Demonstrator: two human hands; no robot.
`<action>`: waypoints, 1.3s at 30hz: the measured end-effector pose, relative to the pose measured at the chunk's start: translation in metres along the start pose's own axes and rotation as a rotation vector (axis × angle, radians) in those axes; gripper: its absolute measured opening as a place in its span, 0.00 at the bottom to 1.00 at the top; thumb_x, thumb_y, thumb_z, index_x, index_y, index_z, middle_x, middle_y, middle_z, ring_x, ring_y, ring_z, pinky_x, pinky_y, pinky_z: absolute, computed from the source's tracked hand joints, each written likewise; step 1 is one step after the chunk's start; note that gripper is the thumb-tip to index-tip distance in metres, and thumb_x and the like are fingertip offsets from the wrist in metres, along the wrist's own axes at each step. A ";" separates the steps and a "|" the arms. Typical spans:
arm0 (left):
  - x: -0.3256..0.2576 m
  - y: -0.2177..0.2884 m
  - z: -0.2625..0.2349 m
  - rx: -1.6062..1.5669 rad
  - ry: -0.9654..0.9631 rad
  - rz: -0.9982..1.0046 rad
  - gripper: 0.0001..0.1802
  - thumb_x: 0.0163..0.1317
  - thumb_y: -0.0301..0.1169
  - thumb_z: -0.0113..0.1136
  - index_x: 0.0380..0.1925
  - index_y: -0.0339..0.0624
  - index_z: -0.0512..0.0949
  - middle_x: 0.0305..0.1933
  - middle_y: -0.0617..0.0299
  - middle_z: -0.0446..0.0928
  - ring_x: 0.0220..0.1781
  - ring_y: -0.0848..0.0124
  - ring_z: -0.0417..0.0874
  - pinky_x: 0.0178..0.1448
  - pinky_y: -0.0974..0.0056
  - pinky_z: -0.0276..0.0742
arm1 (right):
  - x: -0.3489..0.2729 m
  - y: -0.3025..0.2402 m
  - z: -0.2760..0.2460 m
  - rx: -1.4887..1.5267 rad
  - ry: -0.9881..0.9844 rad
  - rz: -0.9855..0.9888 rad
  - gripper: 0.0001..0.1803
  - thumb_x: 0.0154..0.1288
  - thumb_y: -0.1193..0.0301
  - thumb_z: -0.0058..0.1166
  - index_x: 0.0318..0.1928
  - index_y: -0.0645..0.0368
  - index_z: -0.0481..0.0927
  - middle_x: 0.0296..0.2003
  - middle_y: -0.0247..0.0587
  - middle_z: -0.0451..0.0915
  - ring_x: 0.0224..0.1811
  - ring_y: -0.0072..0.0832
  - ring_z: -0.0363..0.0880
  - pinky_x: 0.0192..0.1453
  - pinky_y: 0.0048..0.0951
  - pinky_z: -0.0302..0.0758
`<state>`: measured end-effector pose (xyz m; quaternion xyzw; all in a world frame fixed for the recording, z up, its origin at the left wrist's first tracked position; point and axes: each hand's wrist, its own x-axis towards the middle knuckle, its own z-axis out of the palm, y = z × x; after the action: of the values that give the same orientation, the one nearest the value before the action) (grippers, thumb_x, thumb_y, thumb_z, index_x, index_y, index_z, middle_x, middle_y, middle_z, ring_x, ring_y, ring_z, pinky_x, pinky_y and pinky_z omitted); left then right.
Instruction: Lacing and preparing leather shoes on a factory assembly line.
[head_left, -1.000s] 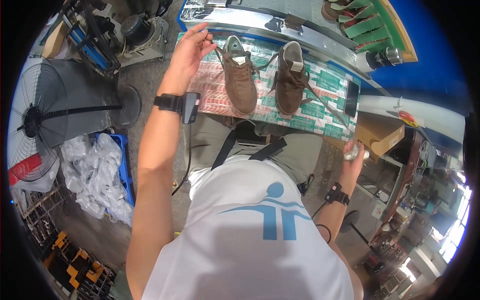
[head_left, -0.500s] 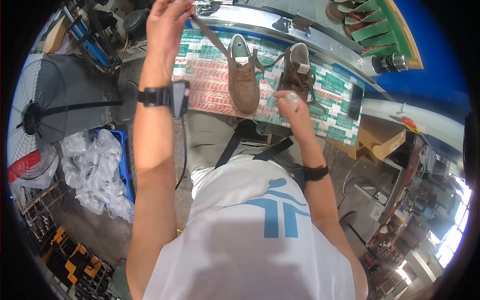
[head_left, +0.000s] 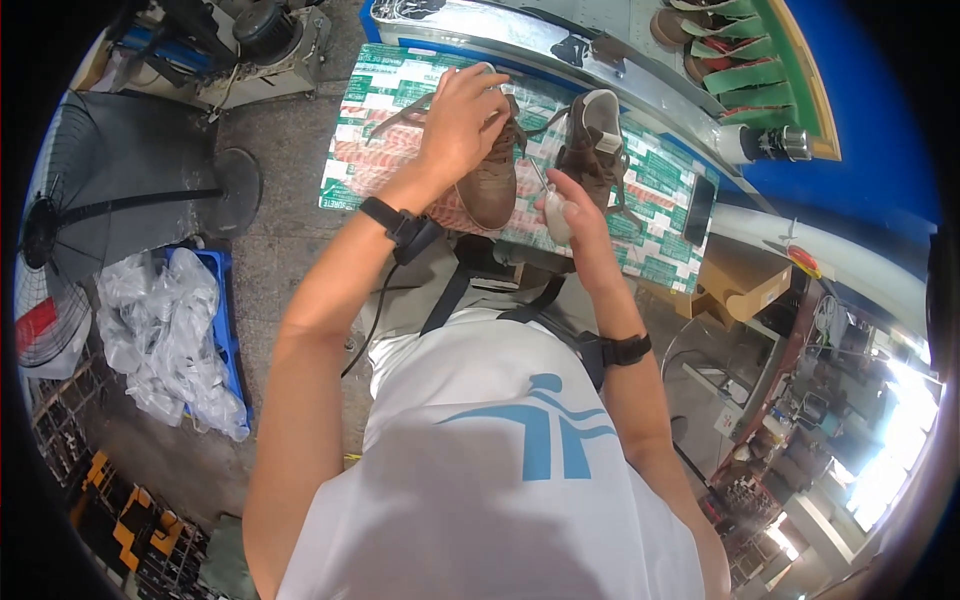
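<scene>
Two brown lace-up shoes lie on a board wrapped in green, white and red printed film (head_left: 352, 160), toes toward me. On the left shoe (head_left: 488, 195), my left hand (head_left: 463, 122) is closed round the opening and tongue, hiding much of the upper. Its loose lace (head_left: 395, 120) trails out to the left. In my right hand (head_left: 578, 212) is an awl-like tool (head_left: 557, 215) with a pale rounded handle and a thin metal shaft pointing up between the shoes. The right shoe (head_left: 588, 165) stands untouched, its laces hanging loose at both sides.
A dark phone-like slab (head_left: 700, 208) lies at the board's right end. Beyond the board runs a metal-edged line (head_left: 520, 40). At right is an open cardboard box (head_left: 745, 280); at left, a blue crate (head_left: 228, 345) with clear plastic bags and a black fan (head_left: 45, 230).
My left hand has come down from the upper left onto the left shoe; the lace it held out taut now lies slack. My right hand has shifted slightly left, its tool now plainer to see.
</scene>
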<state>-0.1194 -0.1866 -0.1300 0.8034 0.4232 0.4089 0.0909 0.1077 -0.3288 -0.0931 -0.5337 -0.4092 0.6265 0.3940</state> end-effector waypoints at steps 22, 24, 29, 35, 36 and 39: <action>-0.029 -0.005 -0.015 -0.148 -0.197 -0.140 0.19 0.52 0.20 0.77 0.44 0.46 0.86 0.71 0.50 0.75 0.74 0.45 0.72 0.78 0.43 0.66 | 0.049 -0.051 -0.001 -0.563 -0.166 -0.067 0.33 0.72 0.56 0.61 0.70 0.65 0.80 0.55 0.55 0.88 0.55 0.38 0.88 0.63 0.39 0.80; -0.028 -0.001 -0.015 -0.102 -0.205 -0.120 0.18 0.52 0.21 0.77 0.44 0.46 0.85 0.71 0.50 0.75 0.75 0.45 0.72 0.79 0.43 0.65 | 0.043 -0.058 -0.006 -0.522 -0.230 0.067 0.32 0.76 0.56 0.55 0.71 0.64 0.80 0.55 0.48 0.89 0.53 0.29 0.86 0.61 0.34 0.80; -0.025 -0.003 -0.011 -0.069 -0.214 -0.085 0.16 0.54 0.21 0.76 0.43 0.43 0.85 0.72 0.49 0.75 0.77 0.46 0.71 0.79 0.45 0.66 | 0.035 -0.021 -0.005 -0.398 -0.013 -0.118 0.31 0.75 0.59 0.52 0.72 0.65 0.79 0.55 0.48 0.88 0.52 0.27 0.85 0.61 0.32 0.79; -0.026 -0.011 0.002 -0.588 -0.230 -0.461 0.10 0.58 0.24 0.72 0.41 0.38 0.85 0.73 0.48 0.75 0.78 0.46 0.70 0.78 0.48 0.69 | 0.028 0.002 0.018 -0.281 0.007 -0.064 0.33 0.73 0.62 0.55 0.73 0.65 0.76 0.55 0.47 0.87 0.59 0.31 0.84 0.66 0.35 0.78; -0.023 -0.007 -0.002 -0.531 -0.261 -0.456 0.11 0.58 0.25 0.73 0.40 0.37 0.85 0.74 0.49 0.74 0.79 0.45 0.70 0.79 0.48 0.68 | 0.032 0.004 0.025 -0.356 0.003 -0.115 0.33 0.72 0.61 0.57 0.72 0.65 0.77 0.56 0.48 0.86 0.59 0.32 0.84 0.66 0.35 0.78; -0.024 -0.002 -0.008 -0.335 -0.271 -0.356 0.11 0.57 0.26 0.74 0.40 0.38 0.85 0.75 0.50 0.74 0.80 0.44 0.68 0.82 0.44 0.63 | 0.044 -0.003 0.045 -0.372 0.044 -0.092 0.33 0.73 0.59 0.60 0.72 0.65 0.77 0.61 0.53 0.84 0.62 0.37 0.83 0.70 0.34 0.75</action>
<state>-0.1342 -0.2055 -0.1396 0.7375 0.4681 0.3394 0.3488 0.0579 -0.2905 -0.1011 -0.5916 -0.5333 0.5096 0.3255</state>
